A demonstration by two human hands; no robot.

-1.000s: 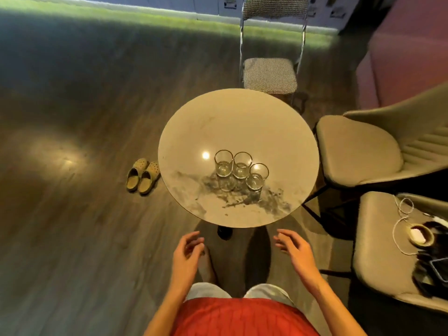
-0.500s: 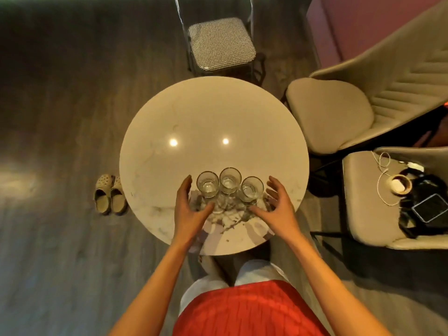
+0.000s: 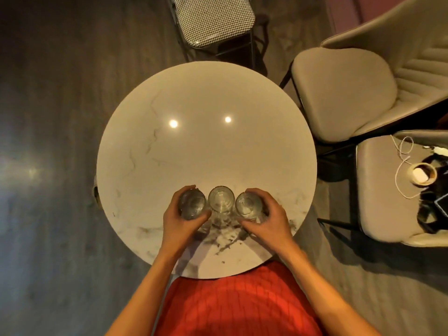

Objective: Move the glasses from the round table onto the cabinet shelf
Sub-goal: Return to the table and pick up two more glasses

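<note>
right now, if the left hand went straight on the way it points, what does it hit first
The left hand grips the left glass; beyond it the table looks free, though the middle glass sits close.

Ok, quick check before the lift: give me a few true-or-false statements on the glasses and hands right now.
1. The left hand grips the left glass. True.
2. The right hand holds the middle glass. False: it grips the right glass; no hand is curled round the middle glass.
3. The three glasses sit side by side in a row. True.
4. They sit at the round table's far edge, beside the houndstooth chair. False: they are at the round table's near edge; the houndstooth chair is across it.
</note>
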